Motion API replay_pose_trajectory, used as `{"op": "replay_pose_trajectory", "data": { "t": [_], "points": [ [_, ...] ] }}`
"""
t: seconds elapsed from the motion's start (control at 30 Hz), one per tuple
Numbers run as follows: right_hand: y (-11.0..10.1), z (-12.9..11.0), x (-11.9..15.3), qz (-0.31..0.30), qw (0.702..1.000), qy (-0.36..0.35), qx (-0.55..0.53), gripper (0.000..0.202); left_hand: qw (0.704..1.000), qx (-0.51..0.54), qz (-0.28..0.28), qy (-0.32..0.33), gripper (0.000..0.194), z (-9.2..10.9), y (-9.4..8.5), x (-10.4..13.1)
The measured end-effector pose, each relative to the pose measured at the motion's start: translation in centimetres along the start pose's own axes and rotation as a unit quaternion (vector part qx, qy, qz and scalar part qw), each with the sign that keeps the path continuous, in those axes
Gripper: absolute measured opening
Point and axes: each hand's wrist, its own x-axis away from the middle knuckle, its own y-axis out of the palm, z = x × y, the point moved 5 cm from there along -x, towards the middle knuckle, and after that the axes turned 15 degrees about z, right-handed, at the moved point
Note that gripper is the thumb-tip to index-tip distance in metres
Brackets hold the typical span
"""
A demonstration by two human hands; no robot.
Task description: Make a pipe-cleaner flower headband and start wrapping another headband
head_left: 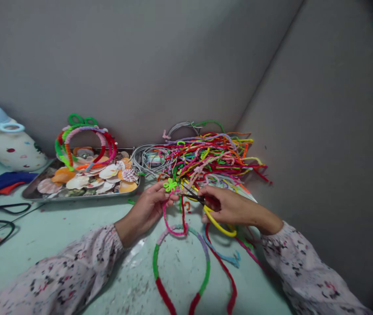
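Note:
My left hand [150, 203] pinches a bright green pipe-cleaner flower [170, 185] by its base, and a pink pipe cleaner [166, 217] hangs down below it. Yellow-handled scissors [217, 223] are gripped in my right hand [227, 204], their dark blades pointing left, close to the flower's base. Whether the blades touch it I cannot tell. Beneath my hands lies a headband [155, 262] wrapped in pink, green, purple and red. Loose red [227, 275] and light blue pipe cleaners [226, 259] are on the table to its right.
A heap of coloured pipe cleaners [212, 157] lies behind my hands, beside coiled grey wire hoops [150, 159]. On the left, a metal tray [84, 197] holds shells and wrapped headbands [103, 153]. Farther left are a blue glue gun [5, 181], a black cord [2, 210] and a white cup [12, 146].

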Motion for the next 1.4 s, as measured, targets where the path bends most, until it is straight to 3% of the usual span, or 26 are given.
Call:
{"op": "replay_pose_trajectory", "data": {
  "t": [0.4,0.6,1.4],
  "points": [
    [1.6,-0.9,-0.5,0.115,0.988,-0.107,0.016,0.049,1.0,0.013,-0.006,-0.017,0.035,-0.1,0.0,0.1],
    [2.5,-0.2,-0.6,0.151,0.983,-0.1,0.022,0.051,0.999,0.006,-0.028,-0.016,0.038,-0.3,0.3,0.3],
    [3.0,-0.6,-0.5,0.153,0.982,-0.107,0.026,0.048,0.999,-0.038,-0.027,-0.01,0.037,-0.7,0.3,0.2]
  ]
}}
